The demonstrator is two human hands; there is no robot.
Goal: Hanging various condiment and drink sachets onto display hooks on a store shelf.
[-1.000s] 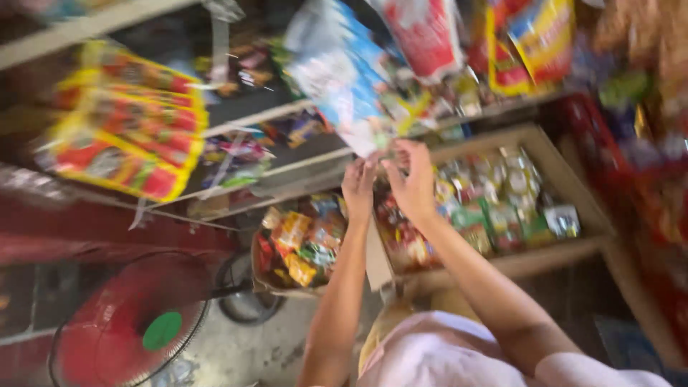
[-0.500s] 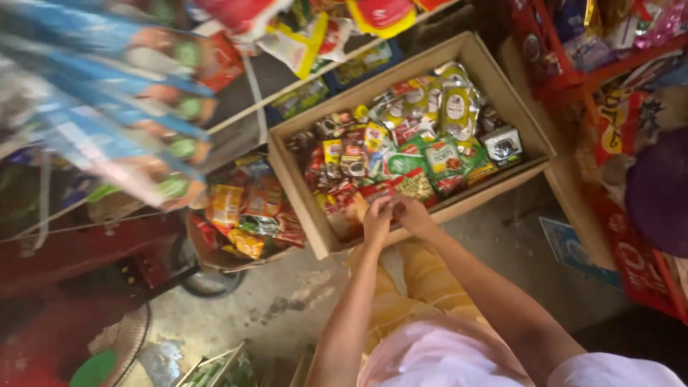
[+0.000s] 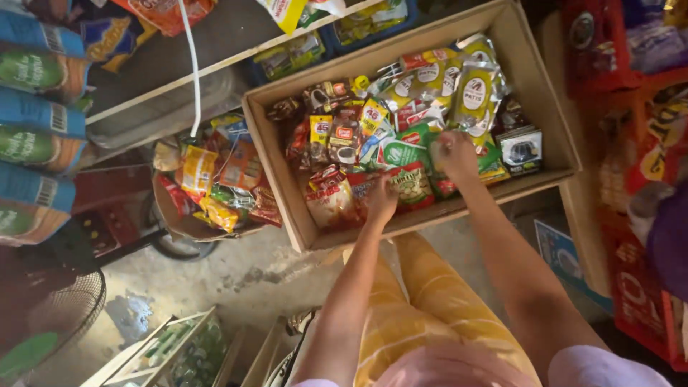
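A large cardboard box [image 3: 552, 100] in front of me is packed with several small snack and seasoning packets. My left hand [image 3: 381, 201] reaches into its near side and rests on red and green packets [image 3: 412, 183]; whether it grips one is unclear. My right hand [image 3: 453, 152] is further in, fingers curled on a green packet [image 3: 403, 152] near the box's middle. Silver-green sachets [image 3: 469, 89] lie at the far right of the box.
A smaller box of orange and yellow snack bags [image 3: 215, 179] stands left of the big one. Blue-green bags [image 3: 32, 136] hang at the far left, a fan grille [image 3: 50, 315] sits lower left, red crates [image 3: 638, 272] line the right.
The view has tilted down from the hanging snacks to the box. My hands, together at the box's near edge, have spread apart and moved in among the packets.
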